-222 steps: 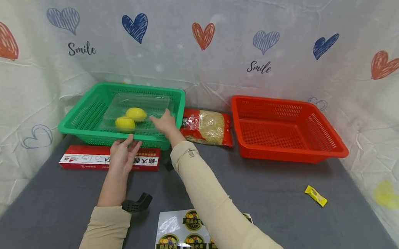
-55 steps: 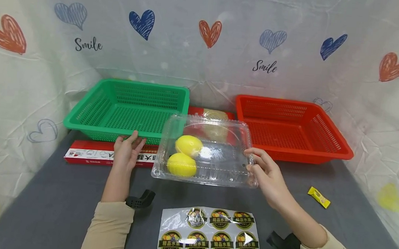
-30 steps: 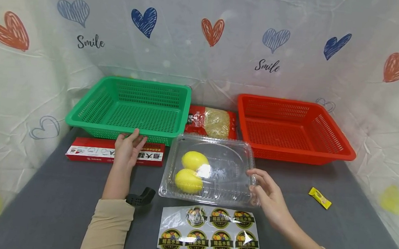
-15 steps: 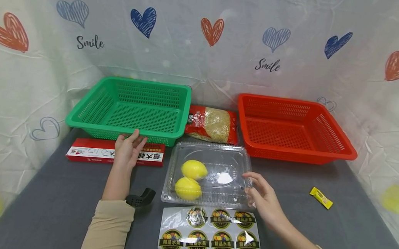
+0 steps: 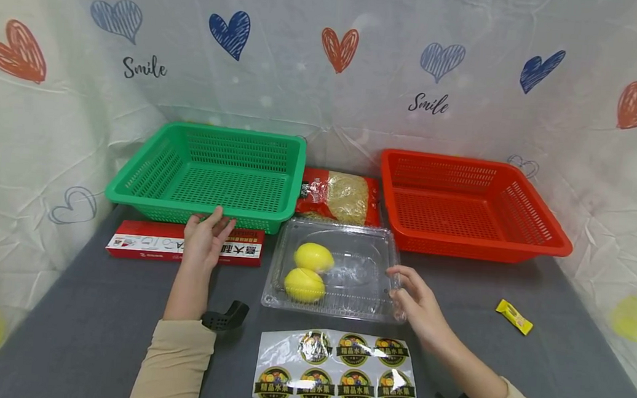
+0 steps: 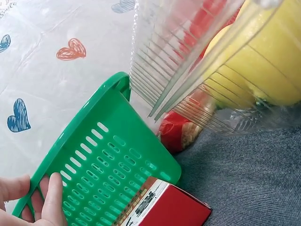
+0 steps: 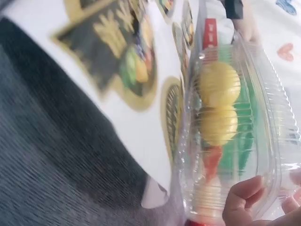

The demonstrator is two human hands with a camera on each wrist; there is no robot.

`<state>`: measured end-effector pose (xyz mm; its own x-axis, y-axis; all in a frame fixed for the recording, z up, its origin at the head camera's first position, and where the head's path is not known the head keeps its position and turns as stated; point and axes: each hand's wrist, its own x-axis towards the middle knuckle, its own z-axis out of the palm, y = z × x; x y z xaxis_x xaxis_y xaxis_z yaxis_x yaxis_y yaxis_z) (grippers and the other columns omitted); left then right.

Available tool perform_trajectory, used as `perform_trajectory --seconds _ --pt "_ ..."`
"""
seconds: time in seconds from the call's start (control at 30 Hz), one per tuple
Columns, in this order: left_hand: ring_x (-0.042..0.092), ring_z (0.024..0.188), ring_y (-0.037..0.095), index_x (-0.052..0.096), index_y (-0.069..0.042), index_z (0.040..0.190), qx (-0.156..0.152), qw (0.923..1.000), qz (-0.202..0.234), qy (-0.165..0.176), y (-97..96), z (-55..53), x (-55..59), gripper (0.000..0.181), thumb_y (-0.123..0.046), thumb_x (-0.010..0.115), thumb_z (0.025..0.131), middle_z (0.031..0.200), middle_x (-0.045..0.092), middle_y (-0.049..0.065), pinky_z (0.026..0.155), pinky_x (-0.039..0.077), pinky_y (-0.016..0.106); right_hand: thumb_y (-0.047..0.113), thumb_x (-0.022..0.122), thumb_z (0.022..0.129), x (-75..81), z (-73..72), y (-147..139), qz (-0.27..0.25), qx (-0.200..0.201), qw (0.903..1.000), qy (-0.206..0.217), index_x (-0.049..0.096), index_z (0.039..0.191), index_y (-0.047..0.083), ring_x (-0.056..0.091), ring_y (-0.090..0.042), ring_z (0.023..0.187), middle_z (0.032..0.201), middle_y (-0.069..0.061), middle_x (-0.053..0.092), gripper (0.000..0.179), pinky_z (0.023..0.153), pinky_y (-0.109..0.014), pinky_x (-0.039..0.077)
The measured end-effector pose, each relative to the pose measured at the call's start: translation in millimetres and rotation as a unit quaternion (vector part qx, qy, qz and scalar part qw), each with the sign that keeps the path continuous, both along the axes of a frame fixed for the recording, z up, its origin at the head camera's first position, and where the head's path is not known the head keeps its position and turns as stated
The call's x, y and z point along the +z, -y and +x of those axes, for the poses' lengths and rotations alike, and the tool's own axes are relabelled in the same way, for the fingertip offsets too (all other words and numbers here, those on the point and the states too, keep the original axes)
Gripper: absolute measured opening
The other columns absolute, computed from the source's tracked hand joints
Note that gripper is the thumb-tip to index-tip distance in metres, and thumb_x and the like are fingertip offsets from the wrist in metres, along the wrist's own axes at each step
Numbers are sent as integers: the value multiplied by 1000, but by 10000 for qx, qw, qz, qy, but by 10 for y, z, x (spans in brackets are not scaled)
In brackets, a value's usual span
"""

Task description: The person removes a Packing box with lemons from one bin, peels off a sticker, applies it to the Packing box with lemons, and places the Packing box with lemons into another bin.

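A clear plastic clamshell box (image 5: 364,295) with two yellow lemons (image 5: 304,285) in its left half is at mid-table. My right hand (image 5: 419,301) pinches its right edge between thumb and fingers, also seen close by in the right wrist view. Whether the box touches the table I cannot tell. My left hand (image 5: 203,240) holds the front rim of the green basket (image 5: 146,200), its fingers against the slotted wall in the left wrist view. Inside, the green basket shows only its bare slotted floor. The box and lemons (image 6: 263,56) loom large at the left wrist view's upper right.
Behind the box lies a red bag of pale dry food (image 5: 346,198). A red basket (image 5: 476,247) stands at right. A red and white carton (image 5: 149,242) lies under my left hand. In front is a sheet of round stickers (image 5: 334,368); at right, a small yellow packet (image 5: 514,317).
My right hand has taken the box with the lemons out of the green basket and lowered it to mid-table. Over the last half second it moves slightly away from me. My left hand stays put.
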<state>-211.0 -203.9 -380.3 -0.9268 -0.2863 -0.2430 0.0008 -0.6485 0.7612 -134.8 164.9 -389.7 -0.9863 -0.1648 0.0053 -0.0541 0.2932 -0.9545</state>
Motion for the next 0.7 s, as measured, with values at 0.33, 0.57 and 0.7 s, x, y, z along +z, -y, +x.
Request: perform_trajectory --seconds 0.33,0.57,0.7 --pt "51 93 15 31 -11 98 15 10000 46 49 -11 -15 19 23 -12 53 91 105 39 5 89 45 26 -2 42 87 -11 -114 -65 149 226 9993 257 42 123 6 43 -17 60 127 -24 42 37 50 -29 44" --pt "52 88 14 34 -10 97 54 10000 11 51 -24 -18 11 20 -12 54 91 103 41 6 88 46 27 -1 43 89 3 -115 -60 216 250 9987 379 40 126 7 42 -16 59 124 -24 43 39 50 -28 43" --pt "53 87 14 33 -10 96 77 9999 -77 6 -13 3 5 22 -13 54 90 102 41 6 88 46 27 1 44 90 11 -112 -54 323 354 9978 466 36 130 9 41 -16 58 118 -25 43 41 51 -27 43"
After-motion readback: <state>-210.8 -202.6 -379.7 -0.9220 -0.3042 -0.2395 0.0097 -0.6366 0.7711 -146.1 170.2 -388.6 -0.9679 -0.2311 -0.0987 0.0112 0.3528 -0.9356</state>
